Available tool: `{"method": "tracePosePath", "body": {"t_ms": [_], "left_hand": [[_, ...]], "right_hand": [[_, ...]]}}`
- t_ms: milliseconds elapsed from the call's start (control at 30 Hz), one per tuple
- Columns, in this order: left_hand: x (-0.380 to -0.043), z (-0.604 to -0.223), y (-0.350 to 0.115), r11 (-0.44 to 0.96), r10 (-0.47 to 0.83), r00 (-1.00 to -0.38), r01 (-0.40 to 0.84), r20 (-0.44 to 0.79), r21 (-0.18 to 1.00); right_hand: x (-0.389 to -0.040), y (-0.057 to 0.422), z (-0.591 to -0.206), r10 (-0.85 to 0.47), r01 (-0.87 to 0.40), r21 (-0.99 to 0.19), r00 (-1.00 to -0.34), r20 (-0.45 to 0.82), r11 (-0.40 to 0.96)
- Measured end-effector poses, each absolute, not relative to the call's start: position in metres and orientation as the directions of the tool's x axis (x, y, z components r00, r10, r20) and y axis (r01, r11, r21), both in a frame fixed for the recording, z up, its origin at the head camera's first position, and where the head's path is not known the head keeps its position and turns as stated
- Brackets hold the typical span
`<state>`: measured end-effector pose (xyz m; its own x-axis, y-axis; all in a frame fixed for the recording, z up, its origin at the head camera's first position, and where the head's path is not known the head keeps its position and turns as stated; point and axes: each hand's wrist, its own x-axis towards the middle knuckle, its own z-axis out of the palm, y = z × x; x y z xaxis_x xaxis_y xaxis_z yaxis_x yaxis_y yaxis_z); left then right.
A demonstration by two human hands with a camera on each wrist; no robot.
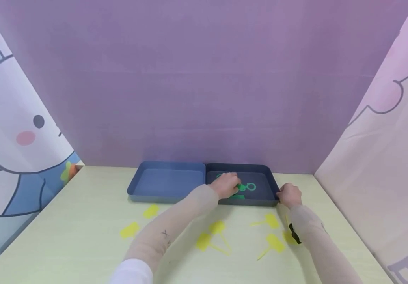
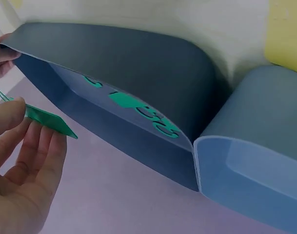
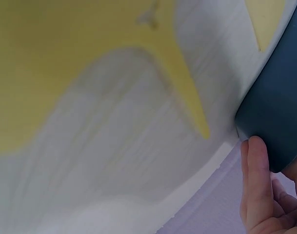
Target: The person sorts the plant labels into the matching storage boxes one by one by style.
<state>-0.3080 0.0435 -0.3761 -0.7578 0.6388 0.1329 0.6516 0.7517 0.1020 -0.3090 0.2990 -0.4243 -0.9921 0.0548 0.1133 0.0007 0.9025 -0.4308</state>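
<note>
My left hand (image 1: 226, 185) is over the dark tray (image 1: 250, 202). In the left wrist view its thumb and fingers pinch a flat green plastic tag (image 2: 46, 118) with a thin loop at its far end. Further green tags (image 2: 126, 100) lie on the tray's floor, some with ring-shaped tails. At the tray's right front corner, my right hand (image 1: 290, 195) grips the wall. The right wrist view shows its fingers (image 3: 258, 170) against the outside of that wall, with the thumb around on the other side.
A blue tray (image 1: 166, 199) stands against the dark tray's left side. Several yellow tags lie on the table in front, some with thin straight tails: one at left (image 1: 130, 230), one at centre (image 1: 203, 241), one at right (image 1: 275, 242). A purple backdrop (image 1: 204, 86) rises behind.
</note>
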Motion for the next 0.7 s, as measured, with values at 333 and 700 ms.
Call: {"method": "tracePosePath", "body": {"t_ms": [333,700], "left_hand": [[-0.327,-0.392,0.056,0.761,0.639,-0.759,0.647,0.128,0.040],[-0.340,-0.409,0.068,0.790,0.612,-0.789,0.613,0.064,-0.002]], "right_hand": [[-0.306,0.301,-0.420,0.064,0.016,-0.439,-0.993,0.096,0.899],[-0.308,0.299,-0.423,0.062,0.010,-0.439,-0.993,0.103,0.898]]}}
